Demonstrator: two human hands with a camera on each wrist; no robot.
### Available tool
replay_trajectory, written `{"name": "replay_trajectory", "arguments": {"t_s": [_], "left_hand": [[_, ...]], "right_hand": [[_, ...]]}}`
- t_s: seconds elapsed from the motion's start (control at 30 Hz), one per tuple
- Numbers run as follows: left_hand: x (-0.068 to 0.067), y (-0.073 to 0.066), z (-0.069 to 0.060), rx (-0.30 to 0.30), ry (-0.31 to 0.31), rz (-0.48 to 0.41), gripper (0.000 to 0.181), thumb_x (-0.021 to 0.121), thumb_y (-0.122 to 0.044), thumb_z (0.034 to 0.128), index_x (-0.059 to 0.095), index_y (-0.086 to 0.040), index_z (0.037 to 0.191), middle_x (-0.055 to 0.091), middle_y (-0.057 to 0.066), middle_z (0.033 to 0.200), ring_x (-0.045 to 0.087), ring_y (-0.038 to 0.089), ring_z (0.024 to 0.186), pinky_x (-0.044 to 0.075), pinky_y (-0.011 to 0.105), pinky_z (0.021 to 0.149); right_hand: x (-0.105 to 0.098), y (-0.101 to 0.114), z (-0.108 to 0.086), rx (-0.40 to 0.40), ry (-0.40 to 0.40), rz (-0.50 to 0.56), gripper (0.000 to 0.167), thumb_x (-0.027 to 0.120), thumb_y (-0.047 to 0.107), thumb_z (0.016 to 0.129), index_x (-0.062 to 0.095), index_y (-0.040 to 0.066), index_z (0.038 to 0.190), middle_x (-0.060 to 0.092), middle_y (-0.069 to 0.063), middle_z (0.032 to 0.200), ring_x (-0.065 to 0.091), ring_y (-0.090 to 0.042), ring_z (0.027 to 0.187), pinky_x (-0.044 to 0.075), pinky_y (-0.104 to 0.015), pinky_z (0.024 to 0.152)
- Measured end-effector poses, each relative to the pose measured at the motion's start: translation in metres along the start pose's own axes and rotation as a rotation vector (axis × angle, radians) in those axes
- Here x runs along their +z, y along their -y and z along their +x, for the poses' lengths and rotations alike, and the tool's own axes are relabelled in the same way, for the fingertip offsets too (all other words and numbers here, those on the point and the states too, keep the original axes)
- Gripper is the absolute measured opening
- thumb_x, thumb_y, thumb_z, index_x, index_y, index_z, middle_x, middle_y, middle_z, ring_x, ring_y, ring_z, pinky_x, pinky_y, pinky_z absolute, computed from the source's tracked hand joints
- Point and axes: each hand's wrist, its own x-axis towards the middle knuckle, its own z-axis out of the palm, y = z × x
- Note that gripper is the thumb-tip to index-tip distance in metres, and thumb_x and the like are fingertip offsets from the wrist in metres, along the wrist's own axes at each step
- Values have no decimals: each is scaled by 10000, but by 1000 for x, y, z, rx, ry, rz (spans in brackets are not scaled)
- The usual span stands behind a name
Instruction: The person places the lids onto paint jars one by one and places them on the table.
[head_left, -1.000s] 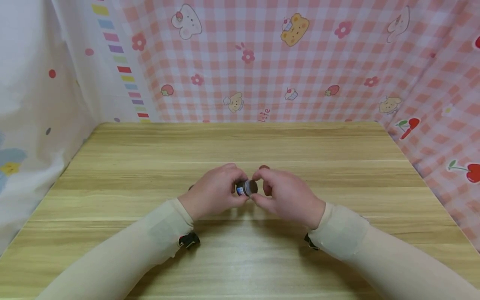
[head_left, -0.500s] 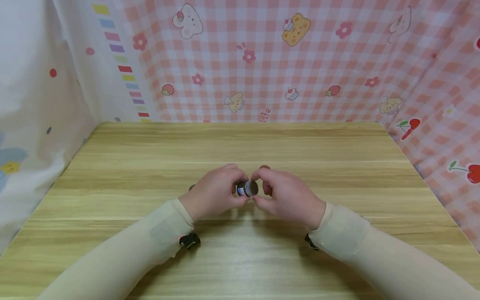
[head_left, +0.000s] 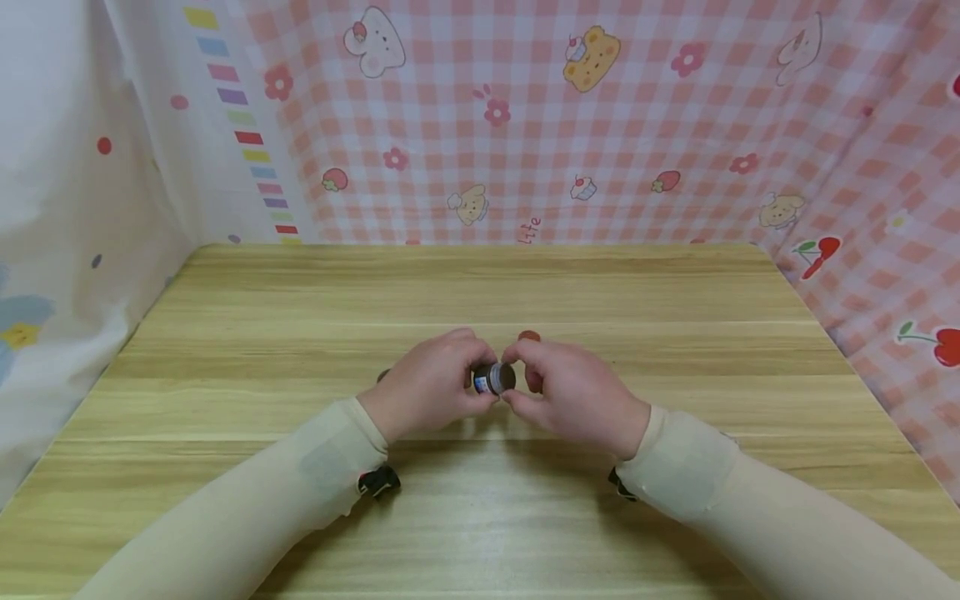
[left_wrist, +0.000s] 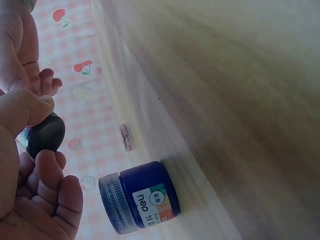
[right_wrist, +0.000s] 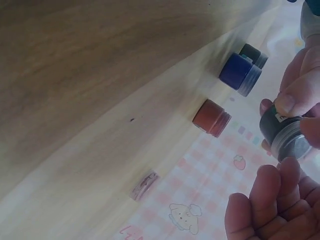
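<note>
My left hand (head_left: 431,379) holds a small dark paint jar (head_left: 483,381) above the table, thumb on one side and fingers on the other. The jar lies tilted, its clear-rimmed lid turned to the right. At that lid, my right hand (head_left: 573,392) pinches the edge between thumb and forefinger. From the left wrist the black base of the jar (left_wrist: 47,135) shows. The right wrist view catches the ribbed clear lid (right_wrist: 291,142) beside the right fingertips (right_wrist: 289,170). Whether the lid is loose cannot be seen.
A blue paint jar (left_wrist: 150,197) stands on the wooden table (head_left: 480,292). Near it, an orange-brown jar (right_wrist: 211,118) and another dark jar (right_wrist: 251,52) stand. A small pinkish piece (right_wrist: 145,185) of unclear kind is also there. A checked curtain (head_left: 480,150) hangs behind the table.
</note>
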Motion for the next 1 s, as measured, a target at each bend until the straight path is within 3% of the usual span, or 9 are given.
{"name": "replay_trajectory", "arguments": {"t_s": [0.23, 0.4, 1.0], "left_hand": [[-1, 0, 0, 6, 1, 8, 195, 811, -233, 885, 714, -129, 1018, 613, -34, 921, 549, 99, 780, 489, 242, 686], [-1, 0, 0, 5, 0, 6, 198, 814, -237, 886, 717, -129, 1019, 617, -35, 924, 553, 96, 774, 492, 241, 686], [-2, -2, -1, 6, 16, 14, 184, 807, -230, 892, 717, -129, 1017, 615, -35, 924, 554, 104, 784, 499, 250, 698]], "right_hand": [[-1, 0, 0, 19, 18, 4, 392, 830, 197, 868, 647, 90, 1198, 530, 59, 720, 430, -59, 582, 389, -228, 551], [0, -1, 0, 4, 6, -17, 327, 824, 187, 875, 653, 111, 1142, 501, 65, 696, 410, -57, 574, 365, -229, 538], [-1, 0, -1, -2, 19, -18, 385, 836, 189, 864, 648, 107, 1189, 509, 53, 721, 412, -66, 585, 365, -225, 549]]}}
